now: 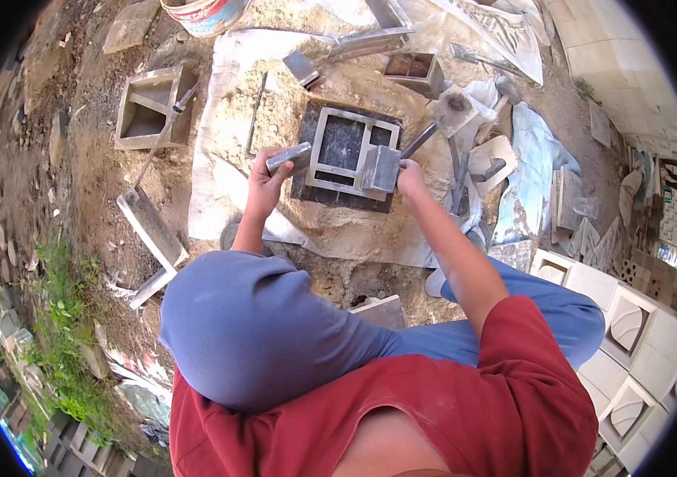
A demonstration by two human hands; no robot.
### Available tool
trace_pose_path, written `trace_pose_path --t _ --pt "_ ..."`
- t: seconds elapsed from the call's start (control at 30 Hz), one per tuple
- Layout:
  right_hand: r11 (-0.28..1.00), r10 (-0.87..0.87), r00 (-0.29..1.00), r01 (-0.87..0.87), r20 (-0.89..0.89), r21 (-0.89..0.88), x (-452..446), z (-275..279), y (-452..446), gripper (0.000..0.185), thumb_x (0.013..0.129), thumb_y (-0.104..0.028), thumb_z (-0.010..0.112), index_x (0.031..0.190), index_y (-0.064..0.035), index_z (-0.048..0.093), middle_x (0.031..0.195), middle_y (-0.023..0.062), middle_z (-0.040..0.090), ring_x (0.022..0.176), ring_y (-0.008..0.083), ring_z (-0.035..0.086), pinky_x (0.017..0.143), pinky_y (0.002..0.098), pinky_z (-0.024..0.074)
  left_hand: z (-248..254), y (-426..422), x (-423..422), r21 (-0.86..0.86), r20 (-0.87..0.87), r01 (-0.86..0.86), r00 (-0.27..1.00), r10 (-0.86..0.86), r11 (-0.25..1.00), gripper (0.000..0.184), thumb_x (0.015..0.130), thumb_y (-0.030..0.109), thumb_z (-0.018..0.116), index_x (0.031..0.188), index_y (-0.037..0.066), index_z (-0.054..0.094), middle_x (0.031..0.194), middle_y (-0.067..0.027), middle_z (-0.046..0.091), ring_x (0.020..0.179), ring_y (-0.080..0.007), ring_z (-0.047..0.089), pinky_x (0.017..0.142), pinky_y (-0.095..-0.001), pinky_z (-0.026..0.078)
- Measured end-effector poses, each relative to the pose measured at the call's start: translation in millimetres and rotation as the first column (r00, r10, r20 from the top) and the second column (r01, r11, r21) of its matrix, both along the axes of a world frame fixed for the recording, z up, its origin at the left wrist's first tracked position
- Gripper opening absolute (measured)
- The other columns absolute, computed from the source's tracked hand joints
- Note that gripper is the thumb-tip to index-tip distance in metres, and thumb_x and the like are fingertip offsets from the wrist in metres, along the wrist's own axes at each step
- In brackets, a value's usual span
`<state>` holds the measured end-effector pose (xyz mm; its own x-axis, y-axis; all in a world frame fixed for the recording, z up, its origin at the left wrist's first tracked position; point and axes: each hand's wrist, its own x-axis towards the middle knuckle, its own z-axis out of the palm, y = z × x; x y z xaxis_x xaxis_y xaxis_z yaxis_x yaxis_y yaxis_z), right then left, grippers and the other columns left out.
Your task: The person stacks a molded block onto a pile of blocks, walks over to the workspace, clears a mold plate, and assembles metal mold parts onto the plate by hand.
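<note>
Between my hands, a grey mould frame (321, 139) with rectangular openings lies on a dark square plate (307, 195). My left hand (265, 189) is closed around a small grey metal block (288, 159), held over the plate's left edge. On the other side, my right hand (411, 180) grips a larger grey box-shaped block (381, 168) by its right side. That block covers the frame's lower right corner; whether it touches the frame I cannot tell. A dark bar (420, 141) slants away just above my right hand.
A sand-dusted sheet (219, 179) lies under the work. An open box mould (128, 119) with a long rod stands left, a bucket (203, 16) at the top. Another box (431, 78), a small block (301, 68) and a mallet (505, 89) lie beyond. Pale patterned blocks (629, 326) are stacked right.
</note>
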<state>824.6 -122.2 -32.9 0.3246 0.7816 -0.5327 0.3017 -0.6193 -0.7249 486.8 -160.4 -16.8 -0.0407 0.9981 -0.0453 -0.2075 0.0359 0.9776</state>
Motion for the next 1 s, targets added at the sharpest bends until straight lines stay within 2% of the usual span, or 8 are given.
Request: trace_pose_path --t 0.23,0.3,0.4,0.43,0.5,0.6,0.8,1.0 --pt "0.996 -0.031 0.977 0.013 -0.212 -0.088 -0.8 11.6 -0.9 0.026 0.101 -0.028 0.066 0.106 -0.0028 0.070 0.090 0.0044 0.071 0.075 0.0138 0.065 0.072 0.0322 0.0531 -2.2 0.3 1.3 -0.011 0.056 -0.023 0.998 0.024 1.000 0.023 0.099 0.015 0.070 0.118 0.005 0.060 0.115 -0.0035 0.064 0.107 -0.0124 0.059 0.095 -0.0297 0.050" --pt "0.956 -0.294 0.765 0.229 -0.574 -0.184 -13.9 30.9 -0.7 0.032 0.102 -0.034 0.063 0.115 -0.0049 0.069 0.096 0.0026 0.072 0.084 0.0139 0.066 0.080 0.0309 0.0529 -6.2 0.7 -1.3 0.004 -0.050 -0.003 0.999 0.004 1.000 0.023 0.100 0.017 0.069 0.119 0.007 0.059 0.117 -0.0020 0.065 0.108 -0.0111 0.060 0.097 -0.0304 0.051" --pt "0.957 -0.290 0.747 0.219 -0.598 -0.190 -43.2 109.3 -12.2 0.047 0.095 -0.041 0.073 0.120 -0.0022 0.067 0.102 0.0057 0.072 0.096 0.0155 0.068 0.090 0.0322 0.0525 -4.9 0.1 0.6 -0.014 0.042 -0.010 0.999 0.011 1.000 0.023 0.101 0.017 0.069 0.119 0.007 0.059 0.118 -0.0024 0.065 0.109 -0.0112 0.060 0.097 -0.0303 0.051" --pt "0.957 -0.290 0.747 0.218 -0.598 -0.191 -40.5 91.6 -12.9 0.047 0.095 -0.041 0.073 0.120 -0.0022 0.067 0.102 0.0057 0.072 0.096 0.0155 0.068 0.090 0.0322 0.0525 -4.0 0.2 0.8 -0.015 0.042 -0.011 0.999 0.011 1.000 0.023 0.101 0.017 0.069 0.119 0.007 0.059 0.118 -0.0024 0.065 0.109 -0.0112 0.060 0.097 -0.0303 0.051" --pt "0.999 0.010 0.982 -0.016 -0.190 -0.028 -34.2 46.0 -15.1 0.060 0.081 -0.044 0.085 0.116 0.0020 0.069 0.105 0.0115 0.073 0.100 0.0188 0.070 0.091 0.0338 0.0533 -2.7 -0.5 1.9 -0.017 0.050 -0.027 0.998 0.028 0.999 0.023 0.099 0.014 0.070 0.117 0.005 0.059 0.116 -0.0039 0.065 0.106 -0.0123 0.059 0.094 -0.0298 0.051" --pt "0.997 0.052 0.997 -0.055 -0.050 -0.056 -58.8 83.3 -7.4 0.061 0.071 -0.037 0.090 0.107 0.0081 0.070 0.105 0.0169 0.074 0.097 0.0219 0.071 0.087 0.0364 0.0549 -6.8 -1.1 2.5 -0.019 0.041 -0.050 0.998 0.051 0.999 0.023 0.100 0.014 0.070 0.117 0.005 0.059 0.116 -0.0039 0.065 0.107 -0.0124 0.059 0.094 -0.0299 0.051" --pt "1.000 0.012 0.986 -0.014 0.168 0.013 -53.6 45.4 -9.5 0.056 0.070 -0.038 0.080 0.099 0.0088 0.072 0.098 0.0195 0.074 0.090 0.0268 0.073 0.080 0.0362 0.0559 6.6 -2.7 1.9 -0.048 0.069 -0.040 0.997 0.043 0.998 0.023 0.100 0.013 0.069 0.119 0.005 0.060 0.115 -0.0034 0.066 0.107 -0.0115 0.059 0.096 -0.0295 0.050" --pt "0.997 0.021 0.993 -0.012 0.120 -0.073 -35.2 63.7 -8.5 0.049 0.068 -0.042 0.077 0.080 0.0050 0.074 0.079 0.0153 0.073 0.073 0.0262 0.070 0.070 0.0396 0.0530 4.8 1.5 -15.2 0.009 0.051 -0.036 0.998 0.036 0.999 0.022 0.101 0.011 0.067 0.121 0.005 0.060 0.119 -0.0034 0.064 0.111 -0.0122 0.058 0.100 -0.0302 0.047"
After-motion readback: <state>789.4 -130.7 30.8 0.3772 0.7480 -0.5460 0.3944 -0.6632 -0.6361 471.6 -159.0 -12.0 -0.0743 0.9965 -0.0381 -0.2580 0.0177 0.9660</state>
